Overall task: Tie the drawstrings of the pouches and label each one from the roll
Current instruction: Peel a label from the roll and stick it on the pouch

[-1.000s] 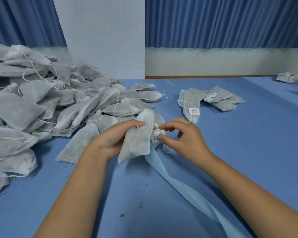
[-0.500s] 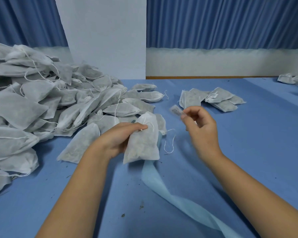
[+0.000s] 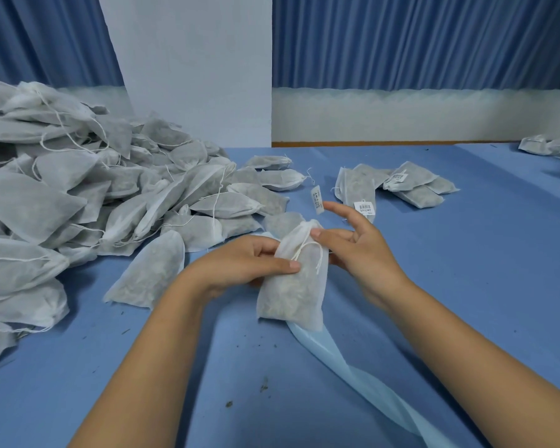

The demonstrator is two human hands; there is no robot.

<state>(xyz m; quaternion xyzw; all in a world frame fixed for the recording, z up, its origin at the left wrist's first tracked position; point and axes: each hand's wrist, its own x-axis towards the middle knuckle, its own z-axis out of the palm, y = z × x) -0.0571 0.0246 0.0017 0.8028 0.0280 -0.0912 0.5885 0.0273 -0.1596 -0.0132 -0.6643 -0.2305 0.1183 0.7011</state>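
A person's left hand [image 3: 240, 266] grips a filled white pouch [image 3: 291, 286] at the near centre of the blue table [image 3: 482, 286]. The right hand [image 3: 362, 250], fingers loosely spread, touches the pouch's cinched neck, with a label [image 3: 317, 199] clinging to the forefinger. More pouches are heaped at left [image 3: 78, 205].

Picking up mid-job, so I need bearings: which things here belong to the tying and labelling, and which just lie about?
In the job: pouch in the left hand; label on a fingertip of the right hand; pale blue strip; pile of pouches.
Lying about: labelled pouches, already done; far pouches; crumbs.
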